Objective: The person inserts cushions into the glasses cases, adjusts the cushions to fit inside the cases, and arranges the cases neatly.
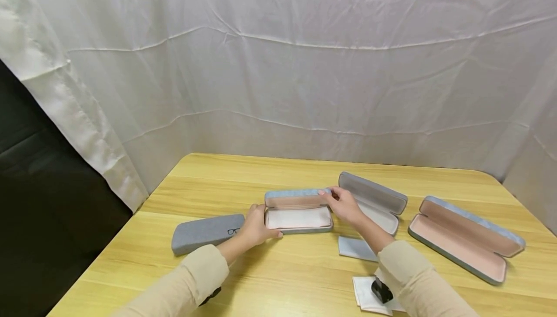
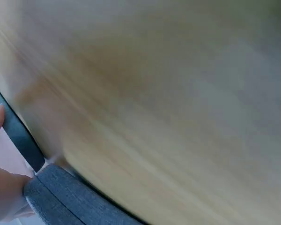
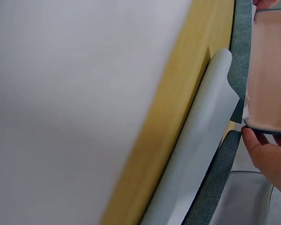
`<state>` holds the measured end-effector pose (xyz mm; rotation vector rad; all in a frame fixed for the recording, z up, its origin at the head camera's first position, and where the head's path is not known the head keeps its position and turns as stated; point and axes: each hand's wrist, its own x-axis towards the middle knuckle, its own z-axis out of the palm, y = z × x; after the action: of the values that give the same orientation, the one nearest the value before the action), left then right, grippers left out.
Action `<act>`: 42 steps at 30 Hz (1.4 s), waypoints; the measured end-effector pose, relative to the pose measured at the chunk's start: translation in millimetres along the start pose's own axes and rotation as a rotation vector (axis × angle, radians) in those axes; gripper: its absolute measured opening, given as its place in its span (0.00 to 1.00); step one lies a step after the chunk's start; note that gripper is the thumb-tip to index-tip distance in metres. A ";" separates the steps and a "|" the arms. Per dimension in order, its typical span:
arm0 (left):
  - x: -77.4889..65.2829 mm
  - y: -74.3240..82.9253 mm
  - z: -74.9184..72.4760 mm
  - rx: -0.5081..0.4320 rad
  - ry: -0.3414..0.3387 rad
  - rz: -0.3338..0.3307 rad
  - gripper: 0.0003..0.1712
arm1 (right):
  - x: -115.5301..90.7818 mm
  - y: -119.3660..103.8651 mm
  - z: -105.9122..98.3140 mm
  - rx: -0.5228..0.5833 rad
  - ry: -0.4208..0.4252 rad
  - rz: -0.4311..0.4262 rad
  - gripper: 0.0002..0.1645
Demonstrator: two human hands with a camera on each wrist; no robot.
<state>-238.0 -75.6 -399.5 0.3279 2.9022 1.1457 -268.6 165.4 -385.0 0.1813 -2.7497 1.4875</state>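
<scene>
Between my two hands an open glasses case (image 1: 283,195) with a blue-grey outside and pink lining sits on the table, its lid raised. A folded white cleaning cloth (image 1: 298,218) lies in its bottom half. My left hand (image 1: 254,226) grips the case's left end, thumb at the front edge. With thumb and fingers, my right hand (image 1: 346,207) pinches the right end of the lid. The right wrist view shows the lid's pink lining (image 3: 271,70) with those fingertips at its corner. A closed grey glasses case (image 1: 204,234) lies just left of my left hand.
Behind my right forearm stands an open grey-lined case (image 1: 374,190). Another open, pink-lined case (image 1: 461,242) is farther right on the wooden table (image 1: 300,268). A blue-grey folded cloth (image 1: 351,247) and a white cloth (image 1: 363,294) lie near the right forearm. White curtains (image 1: 304,85) hang behind.
</scene>
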 end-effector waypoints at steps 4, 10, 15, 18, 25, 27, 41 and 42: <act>-0.8 -5.6 -3.3 0.010 -0.027 0.015 0.45 | -1.0 -1.1 0.6 0.010 -0.002 -0.003 0.21; -0.5 -14.8 -8.3 0.016 -0.057 0.038 0.48 | -1.7 -2.2 2.9 0.015 -0.004 -0.006 0.23; -1.9 -17.2 -12.3 0.011 -0.067 0.052 0.48 | -3.3 -3.3 3.0 0.023 -0.011 -0.008 0.24; -3.8 -16.4 -13.1 0.011 -0.067 0.054 0.47 | -3.6 -4.7 1.1 0.027 -0.034 0.007 0.26; -9.3 -14.0 -7.8 -0.075 -0.033 -0.010 0.44 | 3.5 -8.7 -5.8 0.064 -0.139 0.090 0.28; -10.1 -13.8 -6.7 -0.080 -0.028 -0.022 0.44 | 5.3 -8.5 -6.9 0.070 -0.161 0.097 0.28; -4.2 -15.3 -7.8 -0.087 -0.117 -0.052 0.48 | 13.0 -4.2 -8.0 0.121 -0.324 0.079 0.38; -4.2 -15.8 -7.6 -0.083 -0.117 -0.048 0.48 | 13.7 -4.4 -8.3 0.118 -0.339 0.076 0.39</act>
<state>-237.5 -92.8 -404.9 0.3108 2.7379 1.1936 -282.1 168.6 -375.9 0.3656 -2.9514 1.7917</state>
